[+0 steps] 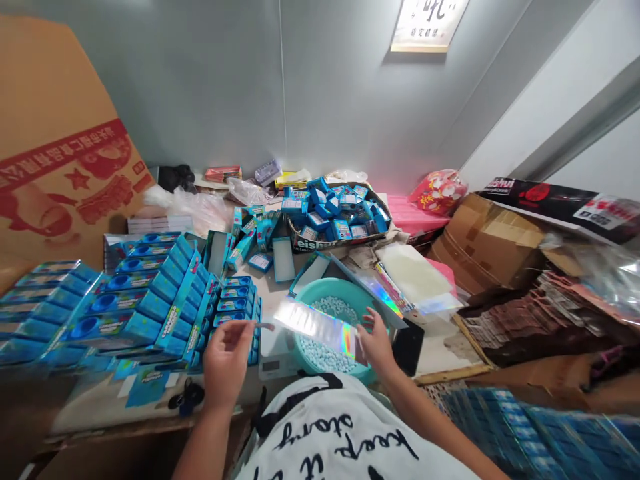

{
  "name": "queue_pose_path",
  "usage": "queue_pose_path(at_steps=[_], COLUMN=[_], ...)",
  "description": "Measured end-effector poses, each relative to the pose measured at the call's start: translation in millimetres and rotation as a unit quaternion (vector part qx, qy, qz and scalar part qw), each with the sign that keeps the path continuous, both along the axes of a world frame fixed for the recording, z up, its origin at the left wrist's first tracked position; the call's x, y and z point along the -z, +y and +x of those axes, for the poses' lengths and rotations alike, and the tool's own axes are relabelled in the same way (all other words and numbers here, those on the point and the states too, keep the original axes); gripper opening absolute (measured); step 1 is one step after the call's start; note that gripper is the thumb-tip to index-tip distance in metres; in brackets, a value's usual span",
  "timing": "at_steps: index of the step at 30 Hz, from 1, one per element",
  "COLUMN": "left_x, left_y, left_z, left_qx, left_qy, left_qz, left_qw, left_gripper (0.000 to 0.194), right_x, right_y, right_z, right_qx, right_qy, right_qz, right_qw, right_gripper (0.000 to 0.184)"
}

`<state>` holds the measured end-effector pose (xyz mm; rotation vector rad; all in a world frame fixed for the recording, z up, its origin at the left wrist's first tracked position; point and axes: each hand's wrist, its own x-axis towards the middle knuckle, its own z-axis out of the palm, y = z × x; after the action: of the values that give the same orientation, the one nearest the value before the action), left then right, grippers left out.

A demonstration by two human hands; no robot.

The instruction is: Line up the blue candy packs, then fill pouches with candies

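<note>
My right hand (pixel 376 341) grips the lower right end of a shiny holographic pouch (pixel 315 325). The pouch lies slantwise above a turquoise basin (pixel 301 361) of small pale blue pellets (pixel 325 355). My left hand (pixel 227 359) is closed in a pinch left of the basin, apart from the pouch. A thin, narrow strip (pixel 265 326) sticks out from its fingertips; its kind cannot be made out. Between that hand and the basin sits a white scale (pixel 273 355) with a small display.
Rows of blue boxes (pixel 150 303) stand at left. Behind, a carton holds small blue packs (pixel 343 230). Right of the basin lie holographic sheets (pixel 383 293), white sheets (pixel 415 277) and a black object (pixel 409 347). Cardboard boxes (pixel 487 237) fill the right side; scissors (pixel 187 398) lie near the front edge.
</note>
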<state>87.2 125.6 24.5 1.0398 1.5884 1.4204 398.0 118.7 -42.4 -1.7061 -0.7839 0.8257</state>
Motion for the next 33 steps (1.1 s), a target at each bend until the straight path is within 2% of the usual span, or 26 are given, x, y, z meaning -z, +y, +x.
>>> queue_pose_path(at_steps=[2,4,6,8,11,14,15,19,22,26,29,33], left_x=[5.1,9.8,13.7,17.0,22.7,30.6,33.4,40.4,39.9,40.3,45.8,53.8], left_y=[14.7,25.5,31.5,34.2,36.6,40.7,42.4,47.2,48.5,51.0,54.0,54.8], left_z=[-15.3,-27.2,-34.7,-38.6,-40.9,-42.9,-44.0,-50.8,-57.2,-64.8,-68.3,-69.8], left_qx=[-0.043,-0.050,-0.042,-0.032,-0.026,-0.028,-0.029,-0.030,-0.038,-0.030,-0.004,0.014], left_qy=[-0.019,-0.028,-0.026,-0.022,-0.012,0.008,0.018,0.088,0.195,0.322,0.369,0.400], left_qz=[-0.011,-0.020,-0.033,-0.045,-0.052,-0.063,-0.068,-0.086,-0.095,-0.072,-0.041,-0.016], left_qw=[0.999,0.998,0.998,0.998,0.998,0.998,0.997,0.992,0.976,0.943,0.928,0.916], left_gripper=[0.039,0.044,0.049,0.052,0.051,0.047,0.046,0.047,0.044,0.032,0.032,0.031], right_x=[-4.9,-16.0,-29.4,-39.4,-39.5,-24.2,-17.7,3.6,10.9,16.2,21.8,28.2], right_y=[1.9,9.4,23.2,42.5,72.7,91.6,94.4,95.8,96.1,96.7,94.2,91.0], right_z=[-12.4,-41.0,-81.2,-124.3,-177.2,-207.0,-212.6,-223.8,-228.8,-234.3,-235.9,-236.0], right_qx=[-0.055,-0.186,-0.340,-0.432,-0.441,-0.443,-0.444,-0.421,-0.394,-0.376,-0.390,-0.403], right_qy=[-0.128,-0.229,-0.233,-0.184,-0.081,0.032,0.060,0.102,0.104,0.107,0.090,0.076], right_qz=[0.056,0.129,0.165,0.140,0.092,0.045,0.034,0.024,0.028,0.060,0.100,0.118], right_qw=[0.989,0.947,0.896,0.872,0.889,0.895,0.894,0.901,0.913,0.918,0.911,0.904], right_gripper=[0.046,0.037,0.034,0.039,0.053,0.034,0.035,0.035,0.030,0.061,0.061,0.057])
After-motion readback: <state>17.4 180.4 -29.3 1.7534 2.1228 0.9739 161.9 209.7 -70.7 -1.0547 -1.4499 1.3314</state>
